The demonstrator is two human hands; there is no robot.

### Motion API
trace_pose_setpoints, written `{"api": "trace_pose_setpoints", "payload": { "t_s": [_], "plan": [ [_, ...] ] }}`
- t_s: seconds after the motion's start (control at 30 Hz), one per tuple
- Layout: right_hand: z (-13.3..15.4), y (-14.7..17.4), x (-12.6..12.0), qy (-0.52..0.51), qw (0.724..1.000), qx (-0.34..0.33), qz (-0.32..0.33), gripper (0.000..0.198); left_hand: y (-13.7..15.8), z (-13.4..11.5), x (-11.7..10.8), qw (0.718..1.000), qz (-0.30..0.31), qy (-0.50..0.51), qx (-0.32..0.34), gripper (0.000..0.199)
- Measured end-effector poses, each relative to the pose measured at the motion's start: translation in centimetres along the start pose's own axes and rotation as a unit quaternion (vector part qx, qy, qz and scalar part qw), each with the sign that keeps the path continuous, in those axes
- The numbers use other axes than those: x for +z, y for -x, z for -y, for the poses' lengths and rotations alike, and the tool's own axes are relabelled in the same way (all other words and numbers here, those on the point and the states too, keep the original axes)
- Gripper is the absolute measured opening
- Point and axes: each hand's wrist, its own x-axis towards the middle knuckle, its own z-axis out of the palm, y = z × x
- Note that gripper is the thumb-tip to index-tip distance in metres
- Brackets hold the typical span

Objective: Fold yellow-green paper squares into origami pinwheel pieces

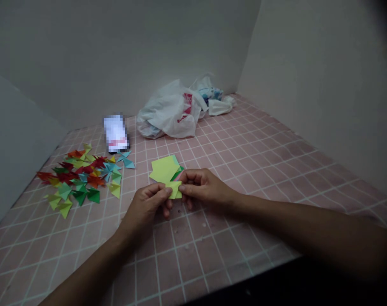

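I hold a small folded yellow-green paper (174, 190) between my two hands, just on my side of the stack of paper sheets (164, 167). My left hand (152, 200) is drawn into a pinch, thumb lying over the paper's left edge, the other fingers curled underneath. My right hand (196, 187) pinches the opposite edge the same way, thumb on top and fingers bent in, close by the right side of the stack. A crease runs across the paper between my thumbs. The stack itself shows yellow-green on top, with green and pink edges peeking out on its right. To the left of the stack spreads a loose pile of folded paper pieces (83, 178), pointed shapes in red, orange, yellow, pale green, dark green and light blue. A phone (116, 131) stands beyond the stack and to its left, its lit screen too blurred to read. Farther beyond the stack, a white plastic bag (172, 112) with red print sits on the pink, grid-patterned desk (222, 255), and a blue-patterned packet (212, 93) lies behind it, to the right.
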Motion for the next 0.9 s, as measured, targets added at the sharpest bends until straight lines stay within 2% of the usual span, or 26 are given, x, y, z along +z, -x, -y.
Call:
{"api": "trace_pose_setpoints", "payload": {
  "t_s": [0.2, 0.57, 0.9],
  "plan": [
    [0.09, 0.09, 0.06, -0.006, 1.000, 0.011, -0.006, 0.025, 0.02, 0.01, -0.25, 1.000, 0.006, -0.022, 0.005, 0.024],
    [0.15, 0.07, -0.05, 0.001, 1.000, 0.007, 0.005, 0.016, -0.07, 0.09, -0.10, 1.000, 0.008, 0.017, -0.018, 0.024],
    [0.08, 0.19, 0.35, 0.014, 0.999, 0.017, -0.025, 0.019, -0.06, 0.10, -0.30, 1.000, 0.014, -0.004, -0.009, 0.023]
  ]
}}
